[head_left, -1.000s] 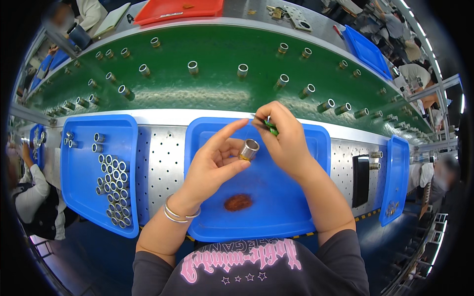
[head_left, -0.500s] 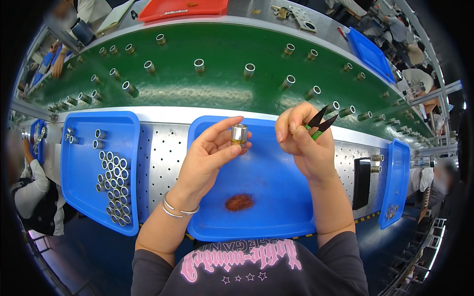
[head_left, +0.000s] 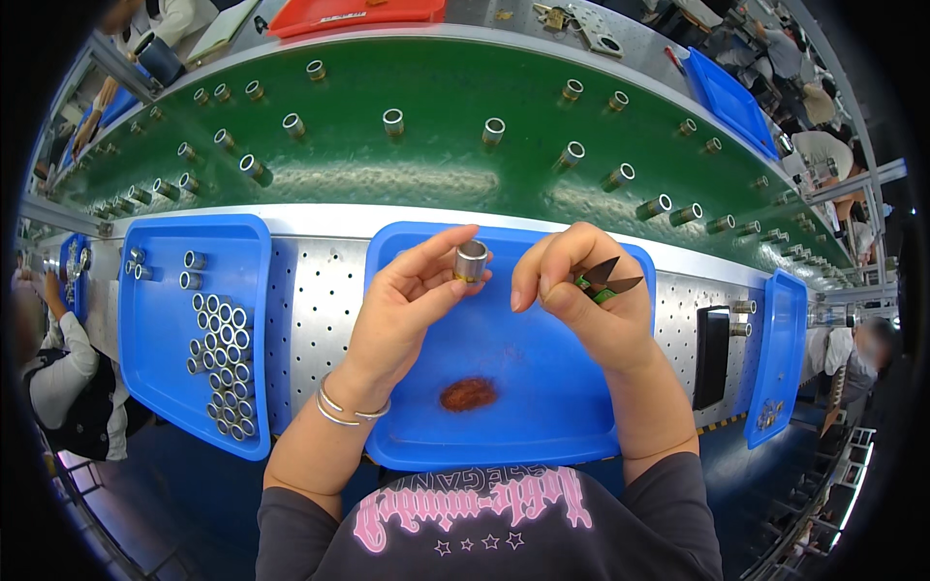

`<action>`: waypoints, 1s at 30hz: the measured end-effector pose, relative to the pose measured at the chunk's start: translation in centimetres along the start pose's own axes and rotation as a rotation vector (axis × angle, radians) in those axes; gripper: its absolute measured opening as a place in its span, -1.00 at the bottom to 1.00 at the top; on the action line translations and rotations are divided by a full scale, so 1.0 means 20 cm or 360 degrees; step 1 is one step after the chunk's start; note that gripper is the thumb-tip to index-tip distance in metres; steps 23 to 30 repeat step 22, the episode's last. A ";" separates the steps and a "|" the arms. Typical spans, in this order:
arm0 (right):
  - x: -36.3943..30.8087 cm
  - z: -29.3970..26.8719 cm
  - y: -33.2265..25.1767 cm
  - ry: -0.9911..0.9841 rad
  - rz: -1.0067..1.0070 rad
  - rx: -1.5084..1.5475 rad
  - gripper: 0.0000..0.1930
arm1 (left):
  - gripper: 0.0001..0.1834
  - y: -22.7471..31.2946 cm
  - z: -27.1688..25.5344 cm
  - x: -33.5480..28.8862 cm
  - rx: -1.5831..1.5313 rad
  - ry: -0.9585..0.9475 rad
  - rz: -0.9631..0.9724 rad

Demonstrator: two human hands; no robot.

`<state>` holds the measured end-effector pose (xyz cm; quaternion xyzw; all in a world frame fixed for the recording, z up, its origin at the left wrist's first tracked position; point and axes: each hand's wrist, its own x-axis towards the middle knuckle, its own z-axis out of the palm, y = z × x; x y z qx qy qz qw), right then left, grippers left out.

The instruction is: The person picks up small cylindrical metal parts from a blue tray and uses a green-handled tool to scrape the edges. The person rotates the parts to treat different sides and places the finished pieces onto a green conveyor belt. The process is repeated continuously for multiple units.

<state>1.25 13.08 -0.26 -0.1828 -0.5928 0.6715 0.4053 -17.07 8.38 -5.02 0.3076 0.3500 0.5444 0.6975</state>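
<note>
My left hand (head_left: 399,305) holds a short, shiny metal sleeve (head_left: 470,263) upright between thumb and fingers, its open end facing up. Curled just to the right, my right hand (head_left: 599,324) grips a pair of small snips (head_left: 608,282). Two dark pointed blades with green at their base stick out past its knuckles; the rest is hidden in the palm. A small gap separates the right fingertips from the sleeve. Both hands are over a blue tray (head_left: 504,441), where a clump of reddish-brown shavings (head_left: 468,394) lies.
A green conveyor belt (head_left: 436,179) carrying many metal sleeves runs along the far side. Another blue tray (head_left: 160,363) on the left holds more sleeves. To the right are a black phone-like slab (head_left: 712,358), two sleeves (head_left: 742,318) and a narrow blue tray (head_left: 775,358). Other people sit nearby.
My right hand has moved left and slightly down, closer to the sleeve, and the snips' blades have turned to point more rightward. My left hand stays nearly in place.
</note>
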 end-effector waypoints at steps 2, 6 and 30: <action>0.00 0.01 0.00 -0.0035 -0.0028 0.0004 -0.91 | -0.50 -0.01 0.00 0.00 0.0108 0.0005 0.0026; -0.01 0.01 -0.01 -0.0042 -0.0049 -0.0005 -0.92 | -0.50 -0.01 0.01 -0.01 0.0290 -0.0024 0.0049; 0.03 -0.02 0.00 0.0035 0.0236 -0.1370 -0.63 | -0.37 0.01 0.00 0.01 0.0000 0.0124 0.0049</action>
